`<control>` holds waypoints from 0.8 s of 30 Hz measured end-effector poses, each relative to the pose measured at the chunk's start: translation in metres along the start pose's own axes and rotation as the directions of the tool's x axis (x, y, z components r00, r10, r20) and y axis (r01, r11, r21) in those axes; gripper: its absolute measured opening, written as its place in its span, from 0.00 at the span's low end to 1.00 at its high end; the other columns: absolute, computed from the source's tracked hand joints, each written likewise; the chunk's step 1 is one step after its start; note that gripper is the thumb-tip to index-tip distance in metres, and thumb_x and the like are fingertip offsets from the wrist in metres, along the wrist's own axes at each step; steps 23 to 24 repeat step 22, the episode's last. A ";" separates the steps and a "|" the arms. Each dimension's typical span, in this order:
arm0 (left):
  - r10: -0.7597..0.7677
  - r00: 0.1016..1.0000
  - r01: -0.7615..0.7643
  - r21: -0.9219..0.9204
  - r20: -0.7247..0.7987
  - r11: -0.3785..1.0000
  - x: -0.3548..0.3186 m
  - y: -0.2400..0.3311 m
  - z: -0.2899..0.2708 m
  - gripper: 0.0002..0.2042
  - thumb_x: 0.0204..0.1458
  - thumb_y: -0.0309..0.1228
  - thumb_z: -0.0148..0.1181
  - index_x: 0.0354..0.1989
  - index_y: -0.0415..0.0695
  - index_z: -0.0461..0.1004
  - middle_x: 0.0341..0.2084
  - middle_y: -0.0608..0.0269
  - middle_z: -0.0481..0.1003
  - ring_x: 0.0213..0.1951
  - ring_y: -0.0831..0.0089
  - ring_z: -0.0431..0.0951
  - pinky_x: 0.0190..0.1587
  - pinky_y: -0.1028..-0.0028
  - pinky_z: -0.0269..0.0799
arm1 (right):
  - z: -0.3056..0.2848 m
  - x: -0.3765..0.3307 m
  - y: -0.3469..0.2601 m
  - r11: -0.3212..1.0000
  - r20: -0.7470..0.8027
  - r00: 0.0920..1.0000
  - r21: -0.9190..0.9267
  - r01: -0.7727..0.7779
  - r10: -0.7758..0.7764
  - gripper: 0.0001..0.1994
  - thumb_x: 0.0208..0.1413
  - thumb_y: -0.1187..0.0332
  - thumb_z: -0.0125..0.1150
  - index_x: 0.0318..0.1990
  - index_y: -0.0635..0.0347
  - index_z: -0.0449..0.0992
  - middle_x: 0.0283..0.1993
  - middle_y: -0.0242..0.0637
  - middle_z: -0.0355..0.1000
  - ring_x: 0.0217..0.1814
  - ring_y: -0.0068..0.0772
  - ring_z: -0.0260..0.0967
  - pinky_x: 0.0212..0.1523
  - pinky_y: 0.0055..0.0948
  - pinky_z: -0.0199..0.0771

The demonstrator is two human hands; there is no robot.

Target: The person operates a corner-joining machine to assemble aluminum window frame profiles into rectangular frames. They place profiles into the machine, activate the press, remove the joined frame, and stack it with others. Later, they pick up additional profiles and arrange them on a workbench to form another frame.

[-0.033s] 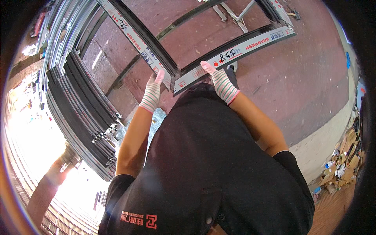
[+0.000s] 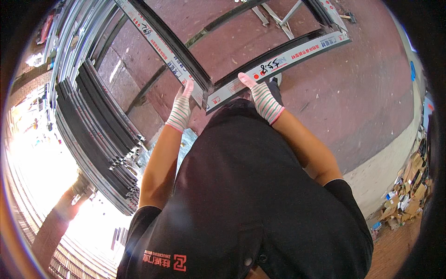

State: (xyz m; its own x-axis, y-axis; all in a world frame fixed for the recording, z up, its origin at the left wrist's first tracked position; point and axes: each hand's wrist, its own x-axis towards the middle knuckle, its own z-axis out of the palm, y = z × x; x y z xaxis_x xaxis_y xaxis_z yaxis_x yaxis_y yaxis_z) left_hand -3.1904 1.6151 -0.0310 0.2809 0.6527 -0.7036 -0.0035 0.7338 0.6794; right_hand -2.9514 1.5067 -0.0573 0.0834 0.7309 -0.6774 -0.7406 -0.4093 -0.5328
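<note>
A large rectangular metal frame [image 2: 312, 49] of dark profiles, with printed white film along its outer faces, lies ahead of me. Its near left corner faces my body, and a thin gap shows where the two bars meet. My left hand [image 2: 180, 110], in a striped knit glove with pink fingertips, is closed on the left bar close to that corner, thumb on top. On the near bar, my right hand [image 2: 266, 101] in a matching glove grips with its thumb over the top face. The fingers of both hands are largely hidden underneath.
Long dark profiles [image 2: 95, 125] are stacked at my left, with silvery ones [image 2: 76, 44] beyond. Pale metal legs [image 2: 281, 21] show through the frame's opening. A hammer-like tool [image 2: 351, 17] lies at the far right. Cardboard scraps [image 2: 409, 193] are heaped at right on the reddish floor [image 2: 353, 102].
My left hand and its thumb have shifted very slightly at the left bar. The right hand and the frame look unmoved.
</note>
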 end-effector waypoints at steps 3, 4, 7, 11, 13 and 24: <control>-0.132 0.972 0.172 -0.210 0.192 0.962 0.015 0.009 0.005 0.35 0.61 0.60 0.60 0.65 0.42 0.67 0.54 0.53 0.77 0.55 0.56 0.79 0.62 0.57 0.74 | -0.001 0.000 -0.002 1.000 -0.010 1.000 0.008 -0.022 0.022 0.22 0.61 0.55 0.71 0.54 0.57 0.73 0.50 0.35 0.76 0.52 0.34 0.76 0.51 0.39 0.80; -0.075 0.978 0.119 -0.228 0.192 0.966 0.016 0.007 0.007 0.35 0.61 0.60 0.59 0.64 0.43 0.68 0.53 0.53 0.77 0.54 0.55 0.79 0.61 0.55 0.75 | 0.000 0.000 -0.003 1.000 -0.031 0.999 0.022 -0.023 0.023 0.18 0.63 0.59 0.69 0.53 0.60 0.73 0.48 0.37 0.77 0.49 0.35 0.78 0.49 0.40 0.83; -0.026 0.988 0.073 -0.313 0.152 0.947 0.019 -0.002 0.014 0.33 0.61 0.61 0.58 0.61 0.44 0.69 0.51 0.54 0.77 0.53 0.52 0.79 0.59 0.51 0.75 | 0.002 0.001 -0.003 0.998 -0.068 0.997 0.051 -0.028 0.032 0.15 0.65 0.63 0.68 0.51 0.62 0.73 0.47 0.39 0.77 0.49 0.36 0.79 0.49 0.41 0.86; 0.024 0.974 0.068 -0.393 0.224 0.917 0.027 -0.001 0.017 0.28 0.63 0.57 0.58 0.57 0.45 0.70 0.49 0.56 0.77 0.51 0.53 0.79 0.57 0.50 0.76 | 0.004 -0.003 0.000 0.995 -0.022 0.999 0.100 -0.029 0.031 0.18 0.65 0.61 0.68 0.54 0.61 0.72 0.51 0.40 0.75 0.54 0.37 0.76 0.54 0.43 0.83; 0.055 0.978 0.031 -0.398 0.202 0.917 0.029 -0.002 0.018 0.25 0.64 0.54 0.58 0.56 0.47 0.72 0.47 0.58 0.78 0.51 0.56 0.80 0.57 0.52 0.76 | 0.010 -0.001 0.008 0.993 -0.007 0.997 0.093 -0.072 0.073 0.21 0.65 0.58 0.68 0.56 0.61 0.70 0.53 0.40 0.74 0.56 0.37 0.74 0.55 0.43 0.81; -0.013 0.998 0.030 -0.250 0.067 0.968 0.032 -0.011 0.013 0.32 0.59 0.59 0.62 0.61 0.47 0.72 0.54 0.57 0.77 0.57 0.61 0.76 0.62 0.61 0.72 | 0.018 0.006 0.034 0.990 0.008 0.994 0.080 -0.112 0.112 0.26 0.61 0.49 0.70 0.58 0.55 0.73 0.53 0.34 0.74 0.56 0.32 0.73 0.59 0.41 0.79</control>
